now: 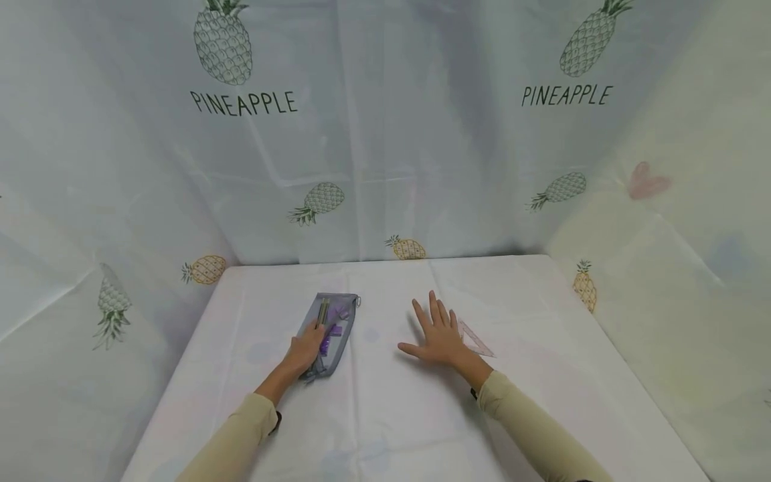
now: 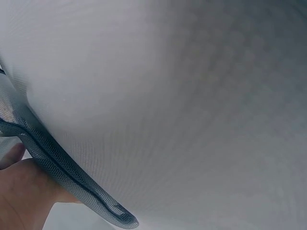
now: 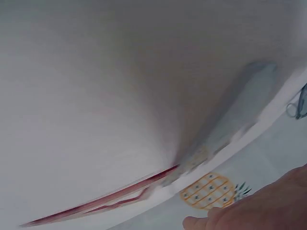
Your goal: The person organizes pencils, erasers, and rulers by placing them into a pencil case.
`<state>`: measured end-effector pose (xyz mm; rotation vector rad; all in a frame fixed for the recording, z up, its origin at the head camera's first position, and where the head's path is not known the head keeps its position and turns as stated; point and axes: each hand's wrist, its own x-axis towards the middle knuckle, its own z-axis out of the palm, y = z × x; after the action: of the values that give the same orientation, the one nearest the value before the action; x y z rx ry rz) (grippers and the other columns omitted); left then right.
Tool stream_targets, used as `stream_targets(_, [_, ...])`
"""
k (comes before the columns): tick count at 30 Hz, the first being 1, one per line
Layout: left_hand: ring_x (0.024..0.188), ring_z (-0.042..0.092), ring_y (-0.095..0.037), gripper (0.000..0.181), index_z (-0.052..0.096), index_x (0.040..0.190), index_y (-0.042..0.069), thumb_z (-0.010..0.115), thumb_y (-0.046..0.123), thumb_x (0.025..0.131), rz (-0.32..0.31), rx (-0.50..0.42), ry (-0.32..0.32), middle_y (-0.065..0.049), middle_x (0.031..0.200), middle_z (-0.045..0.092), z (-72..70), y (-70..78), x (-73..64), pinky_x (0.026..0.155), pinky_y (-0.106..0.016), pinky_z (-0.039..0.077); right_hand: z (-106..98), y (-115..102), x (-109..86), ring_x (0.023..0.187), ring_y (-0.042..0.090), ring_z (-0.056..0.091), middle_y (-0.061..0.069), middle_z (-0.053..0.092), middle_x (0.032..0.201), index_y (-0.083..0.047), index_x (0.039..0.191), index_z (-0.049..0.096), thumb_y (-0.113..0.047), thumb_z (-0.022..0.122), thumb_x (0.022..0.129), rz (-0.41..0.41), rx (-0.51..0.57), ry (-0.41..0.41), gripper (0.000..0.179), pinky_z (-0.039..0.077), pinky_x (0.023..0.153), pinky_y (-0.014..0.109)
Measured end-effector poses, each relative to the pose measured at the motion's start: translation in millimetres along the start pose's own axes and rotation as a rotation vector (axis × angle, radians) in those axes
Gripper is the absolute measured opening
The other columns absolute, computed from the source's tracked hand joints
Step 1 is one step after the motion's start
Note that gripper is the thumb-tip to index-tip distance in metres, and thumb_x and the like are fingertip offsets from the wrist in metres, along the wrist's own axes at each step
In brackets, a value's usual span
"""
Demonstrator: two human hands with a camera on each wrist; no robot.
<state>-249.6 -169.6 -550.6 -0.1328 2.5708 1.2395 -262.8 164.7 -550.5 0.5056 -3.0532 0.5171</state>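
Observation:
My left hand grips a grey mesh pencil case by its left side, left of the table's middle. Through the mesh show purple items and some thin pencil-like sticks. In the left wrist view the case's dark piped edge runs across the hand, hiding most of its fingers. My right hand is spread palm down over the table, holding nothing. Just right of it lies a clear triangular set square with pinkish markings, partly covered by the hand; its reddish edge appears in the right wrist view.
A white cloth covers the table. Behind it hangs a pineapple-print curtain, with more cloth at both sides. A small ring hangs at the pencil case's far right corner.

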Motion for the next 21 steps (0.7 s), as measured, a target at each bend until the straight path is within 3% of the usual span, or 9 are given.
stream_targets(13, [0.145,-0.013,-0.056,0.069,0.007,0.159,0.007,0.019,0.049,0.107,-0.03,-0.002,-0.001,-0.023,0.164,0.009,-1.1,3.7,-5.3,0.113,-0.07,-0.01,-26,61,-33.4,0.15,0.05,0.008,0.026,-0.008,0.164,-0.016,0.16,0.009,-0.073,0.064,0.079,0.082,0.027,0.008,0.113,0.011,0.114,0.073])
stream_targets(21, [0.144,-0.014,-0.056,0.07,0.005,0.16,0.01,0.019,0.052,0.106,-0.058,-0.004,-0.03,-0.022,0.164,0.006,-2.4,4.3,-3.5,0.112,-0.071,-0.009,-40,84,-51.1,0.141,0.059,0.02,0.033,0.005,0.16,-0.007,0.157,0.015,-0.06,0.075,0.077,0.103,0.07,0.043,0.113,0.022,0.107,0.076])
